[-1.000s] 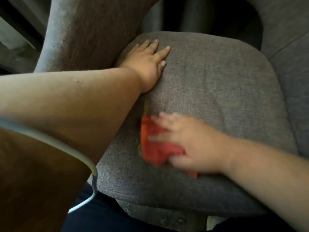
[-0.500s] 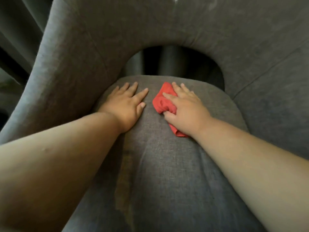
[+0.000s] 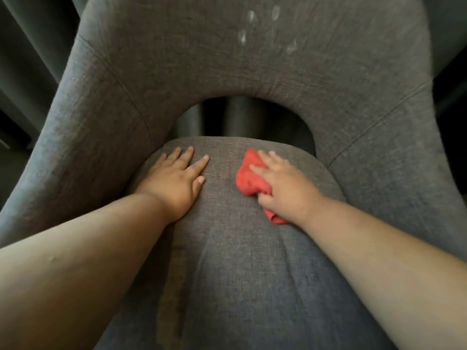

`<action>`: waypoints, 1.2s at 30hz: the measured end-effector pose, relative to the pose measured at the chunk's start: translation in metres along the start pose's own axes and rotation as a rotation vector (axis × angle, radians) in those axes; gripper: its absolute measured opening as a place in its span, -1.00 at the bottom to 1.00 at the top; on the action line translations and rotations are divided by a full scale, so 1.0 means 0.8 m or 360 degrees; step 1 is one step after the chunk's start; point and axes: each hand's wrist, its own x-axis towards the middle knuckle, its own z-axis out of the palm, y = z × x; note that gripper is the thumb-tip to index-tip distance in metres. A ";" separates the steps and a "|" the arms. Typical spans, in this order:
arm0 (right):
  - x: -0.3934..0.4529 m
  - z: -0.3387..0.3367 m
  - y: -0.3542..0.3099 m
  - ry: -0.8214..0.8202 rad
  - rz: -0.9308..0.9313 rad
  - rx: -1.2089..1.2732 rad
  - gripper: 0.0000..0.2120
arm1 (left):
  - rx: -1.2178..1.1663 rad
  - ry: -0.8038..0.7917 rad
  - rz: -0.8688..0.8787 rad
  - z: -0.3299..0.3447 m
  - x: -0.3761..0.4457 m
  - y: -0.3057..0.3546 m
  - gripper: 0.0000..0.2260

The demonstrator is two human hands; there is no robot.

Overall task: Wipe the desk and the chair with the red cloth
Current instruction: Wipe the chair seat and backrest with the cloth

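A grey fabric chair fills the view, its seat (image 3: 240,248) below and its curved backrest (image 3: 227,66) above an arched gap. My right hand (image 3: 285,188) presses the crumpled red cloth (image 3: 249,179) onto the rear of the seat, right of centre; part of the cloth sticks out under my wrist. My left hand (image 3: 177,179) lies flat on the seat's rear left, fingers spread, holding nothing. The desk is out of view.
Pale smudges (image 3: 257,29) mark the upper backrest. A darker stain (image 3: 171,299) runs down the seat near my left forearm. Dark curtain folds (image 3: 27,59) hang behind the chair on the left.
My right hand carried the cloth from the seat's front edge to its rear, then a little to the right. My left hand stayed flat on the seat. The view tilted up toward the backrest.
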 end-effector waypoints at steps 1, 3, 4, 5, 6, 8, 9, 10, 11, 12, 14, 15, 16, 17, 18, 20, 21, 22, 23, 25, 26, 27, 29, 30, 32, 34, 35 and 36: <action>0.014 -0.006 0.015 0.0061 0.0135 -0.0017 -0.31 | -0.0006 -0.0001 0.0002 0.000 0.000 0.000 -0.49; 0.035 -0.008 0.017 0.0163 0.0338 0.0039 -0.35 | -0.0006 0.0011 0.0006 0.000 -0.001 0.002 -0.49; 0.042 -0.005 0.005 0.0205 0.0422 0.0088 -0.35 | -0.0001 0.0017 0.0006 0.000 -0.002 0.002 -0.49; 0.044 0.000 -0.014 0.0238 0.0475 0.0131 -0.34 | 0.0002 0.0023 0.0002 0.000 -0.002 0.003 -0.49; 0.042 0.007 -0.037 0.0264 0.0461 0.0160 -0.33 | -0.0001 0.0027 -0.0006 0.001 -0.001 0.003 -0.49; 0.018 0.025 -0.088 0.0289 0.0229 0.0223 -0.31 | -0.0020 0.0003 -0.0019 0.002 0.000 0.002 -0.50; -0.001 0.033 -0.110 0.0267 0.0097 0.0275 -0.30 | -0.0024 -0.0013 -0.0015 0.003 0.001 0.001 -0.50; -0.022 0.038 -0.125 0.0213 -0.0009 0.0322 -0.30 | -0.0020 -0.0017 -0.0007 0.004 0.001 0.001 -0.50; -0.041 0.042 -0.132 0.0144 -0.0095 0.0365 -0.31 | -0.0012 -0.0005 -0.0003 0.004 0.001 0.001 -0.50; -0.055 0.044 -0.133 0.0071 -0.0168 0.0385 -0.31 | -0.0005 0.0011 -0.0003 0.004 0.000 0.001 -0.50; -0.066 0.041 -0.118 -0.0056 -0.0315 0.0335 -0.30 | -0.0006 0.0027 -0.0004 0.004 0.001 0.002 -0.51; -0.060 0.036 -0.107 -0.0090 -0.0376 0.0279 -0.30 | -0.0009 0.0028 -0.0005 0.004 0.001 0.002 -0.51; -0.048 0.030 -0.094 -0.0100 -0.0401 0.0211 -0.30 | -0.0012 0.0026 -0.0007 0.004 0.002 0.002 -0.51; -0.031 0.024 -0.079 -0.0081 -0.0372 0.0144 -0.28 | -0.0017 0.0027 -0.0011 0.003 0.002 0.002 -0.51; -0.011 0.017 -0.063 -0.0038 -0.0276 0.0098 -0.27 | -0.0024 0.0030 -0.0015 0.003 0.002 0.001 -0.50; 0.024 0.003 -0.037 0.0059 0.0035 0.0068 -0.28 | -0.0035 0.0053 -0.0019 0.004 0.001 0.002 -0.50; 0.037 0.000 -0.030 0.0119 0.0189 0.0084 -0.30 | -0.0034 0.0065 -0.0018 0.004 0.000 0.002 -0.50; 0.046 0.001 -0.031 0.0183 0.0314 0.0105 -0.32 | -0.0033 0.0072 -0.0018 0.005 -0.001 0.002 -0.50; 0.050 0.005 -0.037 0.0243 0.0401 0.0116 -0.33 | -0.0034 0.0071 -0.0020 0.005 -0.001 0.002 -0.50; 0.046 0.018 -0.058 0.0348 0.0451 0.0112 -0.33 | -0.0032 0.0070 -0.0033 0.005 -0.001 0.003 -0.48; 0.041 0.021 -0.069 0.0365 0.0416 0.0102 -0.32 | -0.0034 0.0068 -0.0040 0.005 -0.001 0.003 -0.47; 0.035 0.025 -0.076 0.0354 0.0367 0.0101 -0.31 | -0.0038 0.0065 -0.0044 0.004 -0.002 0.004 -0.46; 0.021 0.032 -0.084 0.0297 0.0269 0.0098 -0.31 | -0.0036 0.0060 -0.0044 0.006 -0.003 0.003 -0.44; 0.014 0.035 -0.086 0.0275 0.0232 0.0100 -0.30 | -0.0033 0.0050 -0.0051 0.007 -0.004 0.003 -0.43; 0.003 0.037 -0.088 0.0264 0.0186 0.0130 -0.30 | -0.0029 0.0032 -0.0077 0.007 -0.003 0.005 -0.42; -0.002 0.038 -0.087 0.0279 0.0151 0.0144 -0.28 | -0.0028 0.0019 -0.0110 0.006 -0.001 0.008 -0.40; -0.002 0.038 -0.086 0.0294 0.0138 0.0142 -0.28 | -0.0036 0.0012 -0.0129 0.005 0.001 0.010 -0.39; 0.000 0.039 -0.085 0.0306 0.0136 0.0141 -0.28 | -0.0048 0.0004 -0.0145 0.004 0.004 0.012 -0.38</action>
